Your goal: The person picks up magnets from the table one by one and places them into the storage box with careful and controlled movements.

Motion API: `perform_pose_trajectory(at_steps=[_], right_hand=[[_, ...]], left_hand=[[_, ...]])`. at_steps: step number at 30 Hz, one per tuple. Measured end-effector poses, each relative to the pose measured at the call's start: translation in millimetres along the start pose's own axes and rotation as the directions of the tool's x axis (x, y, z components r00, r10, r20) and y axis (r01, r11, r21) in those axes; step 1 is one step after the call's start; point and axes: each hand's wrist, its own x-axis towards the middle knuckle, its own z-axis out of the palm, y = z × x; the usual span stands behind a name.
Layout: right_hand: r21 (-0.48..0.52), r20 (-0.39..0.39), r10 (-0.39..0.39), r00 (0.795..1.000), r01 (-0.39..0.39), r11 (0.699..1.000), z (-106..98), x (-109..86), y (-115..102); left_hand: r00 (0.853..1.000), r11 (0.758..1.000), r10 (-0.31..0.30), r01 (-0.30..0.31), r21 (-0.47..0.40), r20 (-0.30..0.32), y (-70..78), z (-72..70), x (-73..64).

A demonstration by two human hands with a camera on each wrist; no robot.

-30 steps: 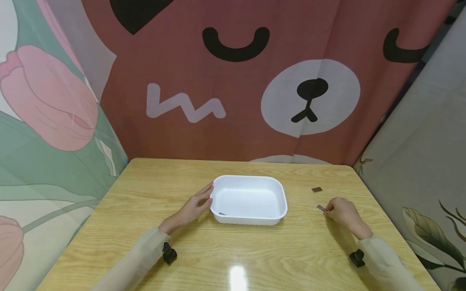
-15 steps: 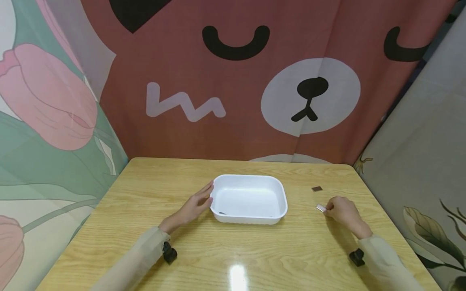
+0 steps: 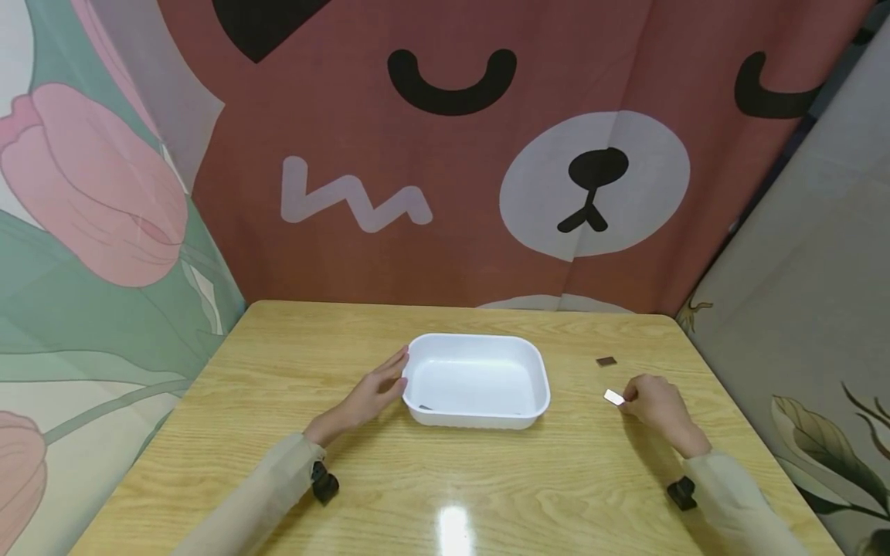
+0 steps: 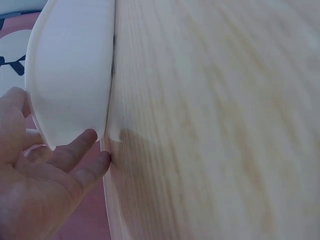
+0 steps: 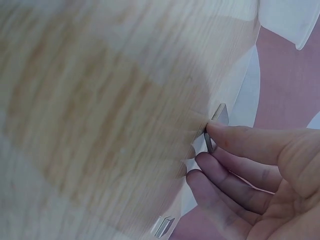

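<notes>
The left hand (image 3: 367,396) rests against the left end of a white rectangular tub (image 3: 476,421), its fingers loosely extended. In the left wrist view, fingertips touch the tub's (image 4: 72,75) end wall close to the table. Off to the tub's right, the right hand (image 3: 653,405) pinches a small flat metallic rectangle (image 3: 613,398) between thumb and fingers, low over the table. The right wrist view shows that rectangle (image 5: 221,114) tilted, partly covered by the thumb. A similar dark flat rectangle (image 3: 606,361) lies on the table just beyond the right hand.
Inside the tub, near its front left corner, a small dark piece (image 3: 425,408) shows. The wood-grain table (image 3: 389,486) ends at a reddish curtain (image 3: 334,262) behind, with patterned cloths at both sides. A dark wrist mount (image 3: 324,483) sits on each sleeve.
The small rectangle in the right hand has tilted, so its face now shows bright white. Both hands and the tub have stayed in place.
</notes>
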Motion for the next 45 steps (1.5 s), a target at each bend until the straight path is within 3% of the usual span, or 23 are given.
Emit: perform_pose_trajectory(at_steps=[6, 13, 16, 45], right_hand=[[0.019, 0.005, 0.007, 1.000, -0.007, 1.000, 0.8, 0.0, 0.8], [0.029, -0.009, -0.005, 1.000, 0.005, 1.000, -0.2, 0.0, -1.2], [0.033, -0.010, -0.012, 1.000, 0.012, 0.999, -0.3, -0.1, -1.7], [0.072, 0.023, 0.004, 1.000, -0.006, 0.997, -1.3, 0.0, 0.2]], left_hand=[[1.000, 1.000, 0.001, -0.001, 0.006, 0.006, -2.0, 0.1, 0.8], [1.000, 1.000, 0.006, -0.006, -0.002, -0.030, -32.6, 9.7, 4.3], [0.999, 1.000, 0.004, -0.004, -0.005, -0.037, -39.3, 10.7, 4.7], [0.999, 1.000, 0.018, -0.018, 0.009, -0.034, -43.4, 9.9, 4.9]])
